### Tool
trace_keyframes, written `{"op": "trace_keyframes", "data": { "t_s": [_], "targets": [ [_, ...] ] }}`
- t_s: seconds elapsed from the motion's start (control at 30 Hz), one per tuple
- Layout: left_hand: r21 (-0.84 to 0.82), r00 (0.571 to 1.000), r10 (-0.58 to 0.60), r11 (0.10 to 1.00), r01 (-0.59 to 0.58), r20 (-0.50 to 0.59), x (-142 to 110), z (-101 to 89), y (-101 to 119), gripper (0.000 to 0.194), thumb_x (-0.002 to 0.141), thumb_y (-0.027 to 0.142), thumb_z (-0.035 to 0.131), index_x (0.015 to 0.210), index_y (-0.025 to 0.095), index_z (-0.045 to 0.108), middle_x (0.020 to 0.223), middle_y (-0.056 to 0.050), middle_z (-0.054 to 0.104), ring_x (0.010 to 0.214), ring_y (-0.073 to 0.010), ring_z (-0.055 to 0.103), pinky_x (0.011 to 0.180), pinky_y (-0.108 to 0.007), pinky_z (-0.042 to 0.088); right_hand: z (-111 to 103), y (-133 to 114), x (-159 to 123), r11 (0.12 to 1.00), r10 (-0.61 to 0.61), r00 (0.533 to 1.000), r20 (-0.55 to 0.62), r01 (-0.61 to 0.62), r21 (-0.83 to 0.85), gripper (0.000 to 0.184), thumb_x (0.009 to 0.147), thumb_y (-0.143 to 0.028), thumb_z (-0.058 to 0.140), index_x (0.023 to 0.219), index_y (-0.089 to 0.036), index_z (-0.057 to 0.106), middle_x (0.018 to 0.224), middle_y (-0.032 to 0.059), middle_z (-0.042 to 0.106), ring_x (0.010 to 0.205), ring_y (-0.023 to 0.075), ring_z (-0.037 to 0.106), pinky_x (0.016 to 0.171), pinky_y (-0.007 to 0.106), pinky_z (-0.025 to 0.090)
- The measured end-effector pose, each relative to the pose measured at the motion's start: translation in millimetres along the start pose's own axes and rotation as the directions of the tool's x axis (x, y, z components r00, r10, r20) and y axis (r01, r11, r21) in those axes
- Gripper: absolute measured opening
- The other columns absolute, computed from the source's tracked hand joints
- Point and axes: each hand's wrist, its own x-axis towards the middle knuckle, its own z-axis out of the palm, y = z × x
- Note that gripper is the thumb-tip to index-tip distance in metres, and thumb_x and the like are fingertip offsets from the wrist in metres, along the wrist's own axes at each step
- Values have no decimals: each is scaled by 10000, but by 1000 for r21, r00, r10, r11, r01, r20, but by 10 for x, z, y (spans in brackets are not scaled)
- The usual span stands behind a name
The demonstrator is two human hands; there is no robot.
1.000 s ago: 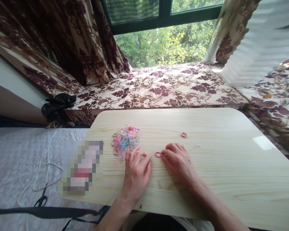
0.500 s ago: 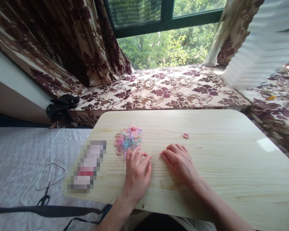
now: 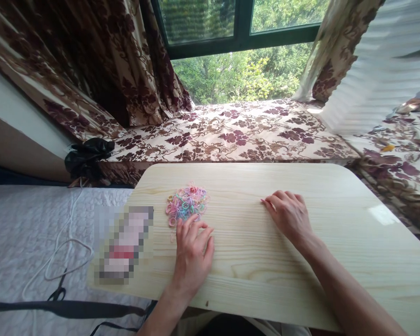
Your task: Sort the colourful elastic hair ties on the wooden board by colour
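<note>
A heap of small pastel hair bands lies on the pale wooden table, left of its middle. My left hand rests flat on the wood just below the heap, fingers spread and open, the fingertips at the heap's near edge. My right hand lies further right, fingers bent and held together, their tips pressed to the wood and pointing left. No loose pink band shows near it; whatever is under those fingertips is hidden.
A blurred-out oblong object sits at the table's left edge. On the white quilt to the left lie a white cord and scissors. A black bag and flowered cushions lie behind the table.
My right hand slid right and away from me, from beside the left hand to where a lone pink band lay. Both loose pink bands are now out of sight. The left hand barely moved.
</note>
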Motion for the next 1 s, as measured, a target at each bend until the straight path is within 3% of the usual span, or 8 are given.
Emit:
{"op": "trace_keyframes", "data": {
  "t_s": [0.3,0.47,0.67,1.0],
  "targets": [
    [86,990,-105,990,113,-96,-20,-129,-257,168,876,134,574,974,224,676,956,-43,674,1100,-253,547,1118,-586,251,21,277,19,987,125,992,-27,-127,-94,332,931,-336,453,787,-177,706,855,104,702,760,228,546,723,385,311],
    [109,975,-170,977,186,-141,36,-112,-299,107,853,159,622,895,229,692,891,-34,670,1009,-240,570,1101,-568,263,-67,-157,-20,993,12,998,-66,-4,115,298,929,-344,445,986,-192,696,895,99,716,834,243,615,782,395,393],
    [140,978,-178,971,193,-113,149,-21,-304,75,837,182,644,839,233,699,832,-23,660,932,-229,566,1081,-549,292,-48,-845,-85,875,-169,986,12,145,463,255,951,-266,423,985,-211,670,902,50,713,702,146,636,686,305,445],
    [188,979,-192,961,201,-69,243,11,-257,41,836,208,653,837,215,694,829,-32,671,966,-248,557,1080,-547,297,43,-932,-163,852,-152,988,29,116,510,218,944,-250,453,940,-217,668,908,57,686,799,171,623,739,311,467]
  ]
}}
